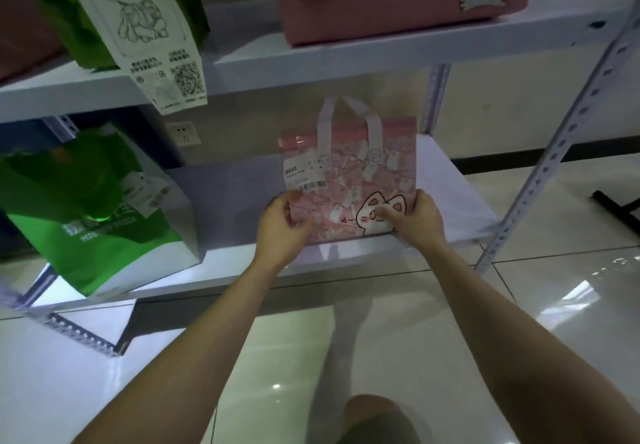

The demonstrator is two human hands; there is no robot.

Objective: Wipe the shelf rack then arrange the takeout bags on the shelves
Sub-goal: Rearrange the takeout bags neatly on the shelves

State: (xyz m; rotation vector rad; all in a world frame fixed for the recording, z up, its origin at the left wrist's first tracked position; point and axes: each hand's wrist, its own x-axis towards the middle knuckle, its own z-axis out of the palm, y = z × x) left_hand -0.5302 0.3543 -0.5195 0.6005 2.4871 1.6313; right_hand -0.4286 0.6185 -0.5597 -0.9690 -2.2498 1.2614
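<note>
A white shelf rack [360, 52] is seen with a green takeout bag [93, 211] stood on its lower shelf. Toward the right end of that same shelf, a pink cat-print bag [353, 173] is held upright, grasped at its lower corners by the left hand [282, 227] and the right hand [420, 218].

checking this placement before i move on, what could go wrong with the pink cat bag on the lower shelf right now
1. The pink cat bag stands near the front edge of the lower shelf, gripped at its bottom corners by the left hand and right hand; once released it might tip forward.
2. The green bag beside it leans and overhangs the shelf edge, so a bump could knock it off.
</note>
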